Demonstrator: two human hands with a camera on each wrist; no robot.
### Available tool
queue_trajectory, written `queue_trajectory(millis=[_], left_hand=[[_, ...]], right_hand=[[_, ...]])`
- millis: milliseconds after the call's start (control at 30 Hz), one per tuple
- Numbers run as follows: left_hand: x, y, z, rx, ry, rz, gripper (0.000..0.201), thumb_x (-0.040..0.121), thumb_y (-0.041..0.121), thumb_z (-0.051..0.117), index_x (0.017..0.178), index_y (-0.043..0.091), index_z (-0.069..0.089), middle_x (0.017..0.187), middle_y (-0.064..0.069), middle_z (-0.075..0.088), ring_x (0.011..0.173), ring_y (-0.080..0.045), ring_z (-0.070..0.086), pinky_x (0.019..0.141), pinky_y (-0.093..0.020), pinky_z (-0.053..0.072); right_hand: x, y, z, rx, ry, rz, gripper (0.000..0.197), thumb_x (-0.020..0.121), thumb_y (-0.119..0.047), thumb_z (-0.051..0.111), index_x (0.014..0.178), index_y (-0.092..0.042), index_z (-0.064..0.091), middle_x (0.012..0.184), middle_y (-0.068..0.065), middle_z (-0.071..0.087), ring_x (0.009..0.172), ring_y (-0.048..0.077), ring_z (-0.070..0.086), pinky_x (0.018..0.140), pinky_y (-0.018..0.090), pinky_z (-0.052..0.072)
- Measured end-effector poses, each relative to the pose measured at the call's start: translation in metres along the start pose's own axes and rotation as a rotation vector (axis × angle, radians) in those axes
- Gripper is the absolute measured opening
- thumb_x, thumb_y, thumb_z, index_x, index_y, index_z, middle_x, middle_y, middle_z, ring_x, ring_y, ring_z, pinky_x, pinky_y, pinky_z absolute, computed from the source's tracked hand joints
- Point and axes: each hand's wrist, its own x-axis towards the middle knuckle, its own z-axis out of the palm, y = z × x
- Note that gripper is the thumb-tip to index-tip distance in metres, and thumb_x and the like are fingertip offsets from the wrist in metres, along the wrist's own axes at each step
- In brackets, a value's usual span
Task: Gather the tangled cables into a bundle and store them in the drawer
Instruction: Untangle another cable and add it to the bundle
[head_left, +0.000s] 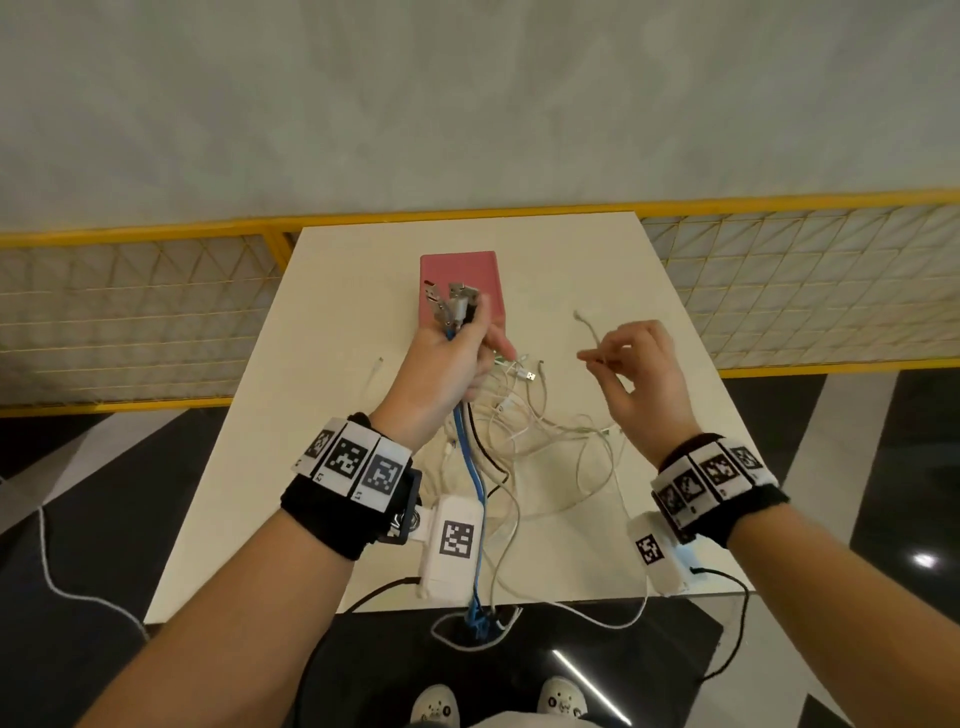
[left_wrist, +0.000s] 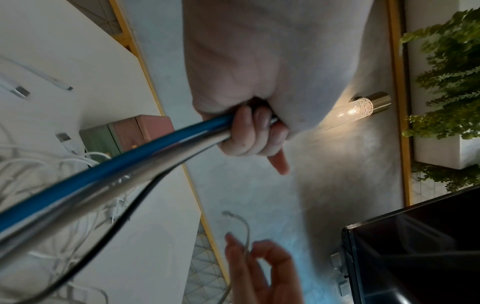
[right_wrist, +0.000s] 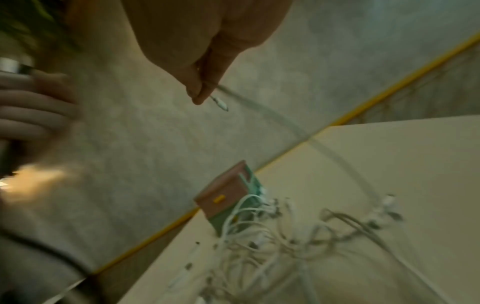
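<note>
My left hand (head_left: 447, 353) is raised over the table and grips a bunch of cables (head_left: 470, 467), blue, black and white, with their USB plugs (head_left: 449, 304) sticking out above the fist; the left wrist view shows the fingers (left_wrist: 249, 131) curled round them. My right hand (head_left: 631, 366) pinches a thin white cable end (head_left: 587, 330) between thumb and forefinger, its plug (right_wrist: 220, 103) pointing up. A tangle of white cables (head_left: 540, 415) lies on the table between the hands. The small pink drawer box (head_left: 462, 283) stands behind my left hand, drawers closed.
The white table (head_left: 363, 312) is small; cable ends (head_left: 480, 623) hang over its near edge. One loose white plug (head_left: 375, 370) lies left of the hand. A yellow mesh fence (head_left: 130, 312) runs behind, with a dark glossy floor around. My shoes (head_left: 434, 706) show below.
</note>
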Motion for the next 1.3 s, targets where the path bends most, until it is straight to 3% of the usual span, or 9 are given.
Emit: queue_trajectory(millis=[200,367,500,633,767,867,1000,1133,1300], left_hand=[[0.008,0.000,0.020,-0.042,0.022,-0.094,0.047,0.102,0.045,0.037,0.106,0.009,0.068,0.051,0.004,0.040,0.036,-0.005,0.026,0.037,-0.018,0.021],[0.004,0.006,0.013,-0.084,-0.014,0.039,0.035,0.102,0.035,0.046,0.082,0.026,0.073,0.055,0.010,0.032,0.045,-0.007,0.019,0.040,-0.019,0.018],[0.001,0.012,0.010,-0.109,-0.043,0.093,0.034,0.103,0.033,0.044,0.080,0.013,0.059,0.053,0.008,0.027,0.046,-0.009,0.019,0.043,-0.022,0.017],[0.002,0.018,0.008,-0.145,-0.057,0.159,0.035,0.104,0.032,0.039,0.077,0.014,0.051,0.067,-0.004,0.032,0.044,-0.006,0.022,0.043,-0.020,0.019],[0.010,0.028,-0.004,-0.164,0.038,0.212,0.038,0.105,0.031,0.036,0.071,0.015,0.043,0.064,0.000,0.047,0.048,-0.009,0.030,0.045,-0.022,0.022],[0.016,0.037,-0.021,-0.132,0.185,0.264,0.042,0.106,0.034,0.033,0.067,0.019,0.040,0.057,0.007,0.043,0.050,-0.009,0.035,0.053,-0.026,0.028],[0.020,0.048,-0.041,-0.311,0.204,0.261,0.041,0.105,0.038,0.030,0.070,0.019,0.039,0.057,0.006,0.032,0.055,-0.010,0.041,0.065,-0.029,0.046],[0.019,0.046,-0.043,-0.301,0.163,0.254,0.038,0.104,0.039,0.038,0.073,0.019,0.046,0.052,0.010,0.026,0.042,-0.007,0.019,0.038,-0.020,0.020],[0.012,0.039,-0.036,-0.090,0.116,0.315,0.019,0.097,0.028,0.059,0.092,0.012,0.067,0.046,0.013,0.032,0.038,-0.007,0.019,0.038,-0.020,0.018]], right_hand=[[0.008,-0.049,0.022,0.280,-0.052,-0.027,0.034,0.087,0.009,0.057,0.089,-0.023,0.048,0.095,0.003,0.047,0.099,0.024,0.068,0.083,0.029,0.054],[-0.003,-0.058,0.033,0.365,-0.139,0.120,0.028,0.087,0.000,0.062,0.089,-0.025,0.048,0.089,0.005,0.057,0.093,0.023,0.070,0.078,0.030,0.054],[-0.007,-0.063,0.037,0.395,-0.205,0.179,0.023,0.089,-0.002,0.060,0.099,-0.021,0.051,0.092,-0.001,0.056,0.082,0.018,0.072,0.074,0.022,0.056],[-0.006,-0.056,0.042,0.189,-0.397,0.104,0.009,0.096,-0.009,0.051,0.095,-0.008,0.060,0.083,0.003,0.064,0.073,0.008,0.066,0.074,0.014,0.048],[-0.005,-0.027,0.040,-0.046,-0.544,0.007,0.024,0.100,-0.017,0.041,0.081,-0.018,0.055,0.075,-0.008,0.057,0.073,-0.001,0.051,0.072,0.013,0.039],[-0.001,0.018,0.027,-0.329,-0.567,0.004,0.030,0.100,-0.023,0.038,0.079,-0.022,0.059,0.079,-0.006,0.059,0.079,0.009,0.051,0.079,0.028,0.040],[0.005,0.052,0.003,-0.572,-0.719,0.286,0.033,0.101,-0.024,0.034,0.076,-0.024,0.056,0.091,0.003,0.055,0.076,0.018,0.054,0.085,0.035,0.043],[0.019,0.047,0.000,-0.143,-0.504,0.653,0.033,0.101,-0.026,0.037,0.077,-0.009,0.053,0.083,0.012,0.065,0.058,0.026,0.066,0.062,0.041,0.055],[0.060,0.013,0.009,0.064,-0.261,0.477,0.030,0.101,-0.020,0.039,0.074,-0.014,0.051,0.081,0.012,0.057,0.077,0.027,0.065,0.073,0.027,0.056]])
